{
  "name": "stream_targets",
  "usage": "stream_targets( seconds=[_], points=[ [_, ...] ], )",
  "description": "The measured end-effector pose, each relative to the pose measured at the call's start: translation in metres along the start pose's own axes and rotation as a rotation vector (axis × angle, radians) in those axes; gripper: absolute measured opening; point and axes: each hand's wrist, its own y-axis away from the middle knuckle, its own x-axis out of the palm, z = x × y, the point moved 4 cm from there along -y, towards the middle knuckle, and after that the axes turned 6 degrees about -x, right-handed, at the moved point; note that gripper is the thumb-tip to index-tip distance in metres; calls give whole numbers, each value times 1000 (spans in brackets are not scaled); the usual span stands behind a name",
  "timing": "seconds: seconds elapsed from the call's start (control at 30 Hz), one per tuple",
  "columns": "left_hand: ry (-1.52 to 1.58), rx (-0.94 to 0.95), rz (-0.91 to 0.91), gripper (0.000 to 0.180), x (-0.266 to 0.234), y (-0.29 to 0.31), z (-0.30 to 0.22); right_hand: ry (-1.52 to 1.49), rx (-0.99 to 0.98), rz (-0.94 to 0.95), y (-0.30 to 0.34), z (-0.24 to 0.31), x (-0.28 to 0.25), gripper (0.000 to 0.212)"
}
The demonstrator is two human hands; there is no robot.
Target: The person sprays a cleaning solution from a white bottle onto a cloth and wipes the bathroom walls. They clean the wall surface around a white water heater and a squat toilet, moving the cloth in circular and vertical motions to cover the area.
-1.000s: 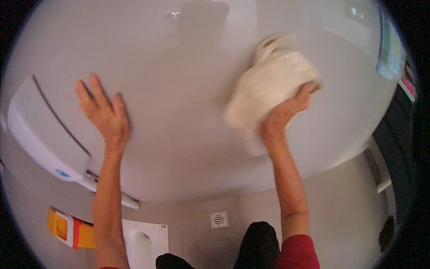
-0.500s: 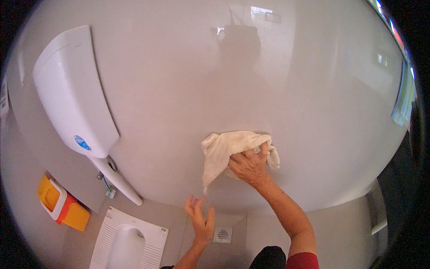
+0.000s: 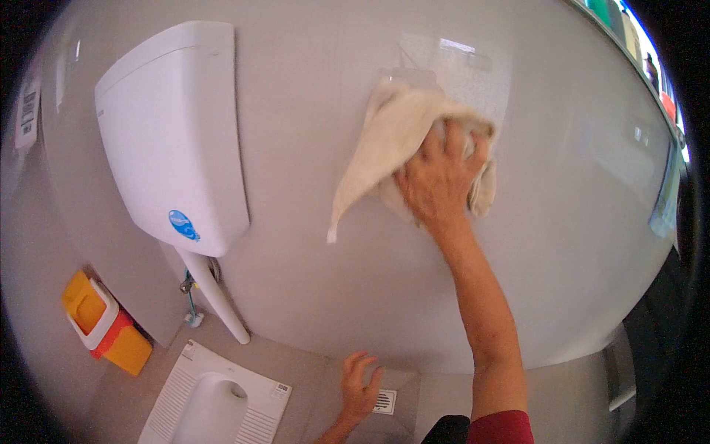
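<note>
Against the glossy pale wall (image 3: 310, 133), my right hand (image 3: 442, 170) presses a cream cloth (image 3: 405, 122). Its fingers are spread over the bunched fabric and grip part of it. One corner of the cloth hangs down to the left, and more of it bulges out to the right of my hand. Lower down, my left hand (image 3: 360, 388) is raised in the air with its fingers apart and slightly curled, holding nothing. Behind it on the floor is a square drain cover (image 3: 384, 402), partly hidden by the hand.
A white cistern (image 3: 174, 140) hangs on the wall at left, with a white pipe (image 3: 214, 296) running down from it. Below sits a white squat toilet (image 3: 214, 403). A yellow and orange bin (image 3: 127, 348) stands at far left. A bluish cloth (image 3: 665, 196) hangs at the right edge.
My right hand has slid the cloth up the wall. My left hand has moved a little down and right, still open. The whole view has shifted slightly.
</note>
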Motion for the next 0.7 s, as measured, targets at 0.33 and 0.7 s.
stream_targets(
  seconds=[0.33,0.7],
  points=[
    [122,-62,-27,26,-18,-8,-11,-249,-352,169,120,81,-1,15],
    [70,-62,131,25,-23,-5,14,162,-11,-86,-63,10,30,28]
  ],
)
